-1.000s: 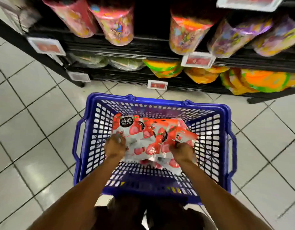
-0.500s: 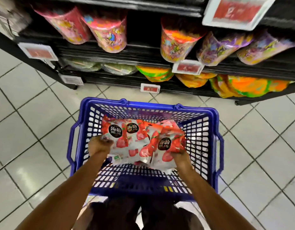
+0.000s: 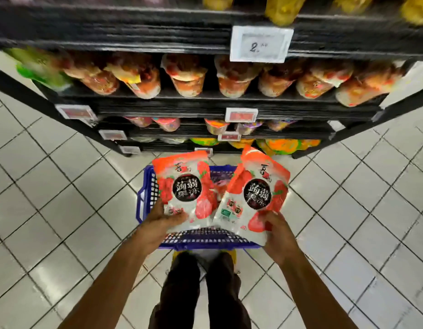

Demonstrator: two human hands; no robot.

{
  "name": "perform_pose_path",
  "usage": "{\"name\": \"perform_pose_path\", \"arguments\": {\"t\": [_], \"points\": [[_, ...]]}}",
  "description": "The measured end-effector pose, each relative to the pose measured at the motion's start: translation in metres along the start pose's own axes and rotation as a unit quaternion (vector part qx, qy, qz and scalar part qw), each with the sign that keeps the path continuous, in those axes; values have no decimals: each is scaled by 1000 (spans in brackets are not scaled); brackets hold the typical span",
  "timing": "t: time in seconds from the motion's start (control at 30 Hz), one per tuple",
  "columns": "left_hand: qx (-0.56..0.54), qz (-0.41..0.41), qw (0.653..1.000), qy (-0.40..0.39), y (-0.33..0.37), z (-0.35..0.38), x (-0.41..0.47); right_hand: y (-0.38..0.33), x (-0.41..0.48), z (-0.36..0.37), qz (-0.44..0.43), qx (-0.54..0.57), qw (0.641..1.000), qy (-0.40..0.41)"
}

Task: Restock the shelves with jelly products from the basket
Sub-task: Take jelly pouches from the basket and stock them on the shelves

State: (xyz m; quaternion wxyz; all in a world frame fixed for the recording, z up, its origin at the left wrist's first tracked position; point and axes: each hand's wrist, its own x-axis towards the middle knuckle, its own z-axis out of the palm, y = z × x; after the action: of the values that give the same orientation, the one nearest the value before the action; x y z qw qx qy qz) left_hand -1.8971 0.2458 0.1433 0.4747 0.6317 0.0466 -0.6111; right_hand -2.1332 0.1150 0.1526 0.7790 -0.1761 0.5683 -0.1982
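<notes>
My left hand (image 3: 156, 224) grips the lower edge of a red and white jelly pouch (image 3: 185, 186) with a black round label. My right hand (image 3: 279, 233) grips a second pouch of the same kind (image 3: 255, 195), tilted a little to the right. Both pouches are held up above the blue plastic basket (image 3: 146, 193), which stands on the floor and is mostly hidden behind them. A bit of red packaging shows inside the basket between the pouches. The black shelves (image 3: 182, 103) rise just beyond the basket.
The shelf rows hold orange-red jelly cups (image 3: 186, 77), smaller cups lower down and yellow packs at the top. White price tags (image 3: 260, 43) hang on the shelf edges. Pale floor tiles (image 3: 63, 210) spread on both sides. My legs stand behind the basket.
Both hands have lifted a pouch each out of the basket and raised them. My view has risen and tilted up, so higher shelf rows have come into sight.
</notes>
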Motion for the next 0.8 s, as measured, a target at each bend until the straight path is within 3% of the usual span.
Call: {"name": "perform_pose_path", "arguments": {"t": [0.1,0.2,0.4,0.53,0.7,0.8], "points": [[60,47,997,-21,45,18,-51,-42,-50,16,-30,71,996,33],[90,111,989,-46,99,37,-98,-86,-100,38,-51,109,993,-8],[66,185,971,-135,184,80,-165,-152,-169,74,-219,5,974,-59],[40,257,963,-76,217,104,-195,-181,-210,89,-304,-17,950,-74],[117,349,927,-74,246,117,-224,-210,-252,89,-372,-87,923,-49],[156,361,917,-64,256,130,-237,-222,-271,86,-388,-106,914,-49]]}}
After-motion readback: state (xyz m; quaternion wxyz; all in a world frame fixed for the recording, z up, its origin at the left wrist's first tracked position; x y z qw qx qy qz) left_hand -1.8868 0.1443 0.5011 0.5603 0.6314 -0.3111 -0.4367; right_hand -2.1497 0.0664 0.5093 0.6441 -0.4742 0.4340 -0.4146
